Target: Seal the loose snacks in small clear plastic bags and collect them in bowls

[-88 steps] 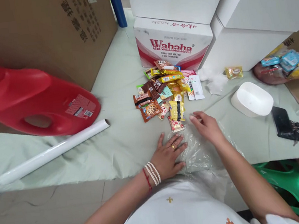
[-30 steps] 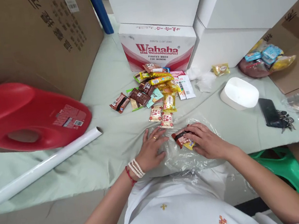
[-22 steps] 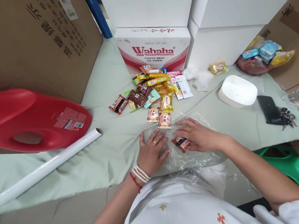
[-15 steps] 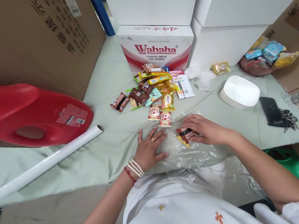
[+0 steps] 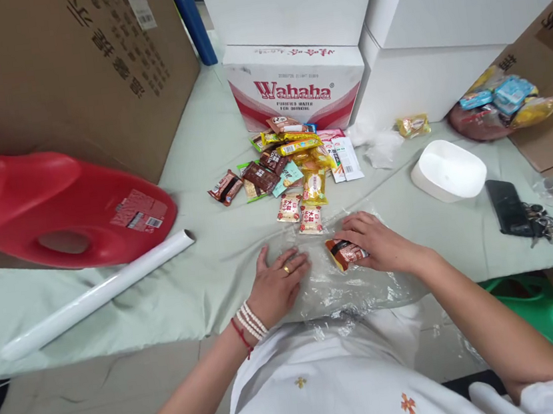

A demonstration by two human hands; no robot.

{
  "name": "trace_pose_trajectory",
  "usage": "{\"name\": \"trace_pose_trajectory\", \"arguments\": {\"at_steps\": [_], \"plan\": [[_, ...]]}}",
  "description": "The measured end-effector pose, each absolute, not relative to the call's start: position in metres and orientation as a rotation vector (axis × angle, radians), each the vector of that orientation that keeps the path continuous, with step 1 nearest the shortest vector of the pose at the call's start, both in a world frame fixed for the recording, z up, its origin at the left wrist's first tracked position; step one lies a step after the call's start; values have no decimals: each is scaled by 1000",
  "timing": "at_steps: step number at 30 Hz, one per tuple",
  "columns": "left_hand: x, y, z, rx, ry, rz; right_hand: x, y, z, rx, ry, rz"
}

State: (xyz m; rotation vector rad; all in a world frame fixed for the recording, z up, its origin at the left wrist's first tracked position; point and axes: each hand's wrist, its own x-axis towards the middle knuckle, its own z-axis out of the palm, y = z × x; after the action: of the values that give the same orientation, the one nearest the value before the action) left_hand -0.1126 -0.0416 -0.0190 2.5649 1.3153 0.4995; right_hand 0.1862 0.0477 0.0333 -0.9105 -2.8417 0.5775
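- Now the right hand [image 5: 379,241] is curled over a brown packet [image 5: 342,252] with a dark band, fingers round its right end, whereas nearly three seconds ago it was beside the pile with nothing in its grasp.
- That packet is on the clear plastic [image 5: 328,298] spread at the table's near edge; its left end pokes out from under the fingers, with a sliver of yellow wrapping [image 5: 336,263] showing below. Half a second ago more of the yellow stuck out.
- The left hand [image 5: 274,288] lies palm down at the plastic's left side, its grasp loose and holding no packet; its fingers and thumb have drawn closer together since that last glance.
- The snack pile [image 5: 261,176] sits in front of the Wahaha carton [image 5: 295,90], looser at its near end than at first.
- Another dark-banded packet [image 5: 225,188] has shifted out to the pile's left.
- Two cream-and-red packets [image 5: 311,219] are at the near end, just beyond the plastic, more fully exposed than before.
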Motion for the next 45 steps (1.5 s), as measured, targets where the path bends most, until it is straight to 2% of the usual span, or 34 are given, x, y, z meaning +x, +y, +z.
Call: {"name": "trace_pose_trajectory", "arguments": {"at_steps": [3, 5, 9, 12, 15, 19, 23, 26, 28, 31, 34, 37, 40, 43, 45], "plan": [[-118, -50, -16, 2538, 1378, 600, 178, 45, 26, -945, -2864, 549], [-122, -59, -9, 2581, 1192, 645, 179, 40, 25, -966, -2879, 560], [-123, -74, -5, 2605, 674, 458, 208, 14, 37, -1043, -2763, 643], [-120, -78, -17, 2647, 678, 402, 242, -21, 40, -1065, -2664, 739], [-115, -79, -27, 2654, 773, 504, 265, -56, 21, -1167, -2613, 706], [-110, -74, -19, 2335, 929, 694, 272, -68, 1, -1227, -2500, 681], [-110, -53, -3, 1951, 1196, 856, 268, -35, 22, -1082, -2410, 960], [-109, -30, -4, 1904, 1506, 856, 265, 1, 41, -1230, -2374, 985], [-108, -15, -12, 1934, 1746, 799, 262, 26, 46, -1399, -2410, 918], [-106, -1, -25, 1957, 2057, 742, 252, 63, 43, -1608, -2534, 601], [-106, -3, -25, 1982, 2202, 844, 229, 94, 40, -1549, -2562, 346], [-104, -21, -11, 2018, 2291, 1086, 193, 113, 35, -1402, -2630, 393], [-90, -44, 4, 2324, 1991, 1205, 162, 122, 27, -1440, -2759, 509], [-63, -50, 9, 2612, 1391, 866, 151, 126, 24, -1529, -2800, 625], [-43, -43, 5, 2590, 1356, 626, 154, 125, 29, -1479, -2768, 736]]}}
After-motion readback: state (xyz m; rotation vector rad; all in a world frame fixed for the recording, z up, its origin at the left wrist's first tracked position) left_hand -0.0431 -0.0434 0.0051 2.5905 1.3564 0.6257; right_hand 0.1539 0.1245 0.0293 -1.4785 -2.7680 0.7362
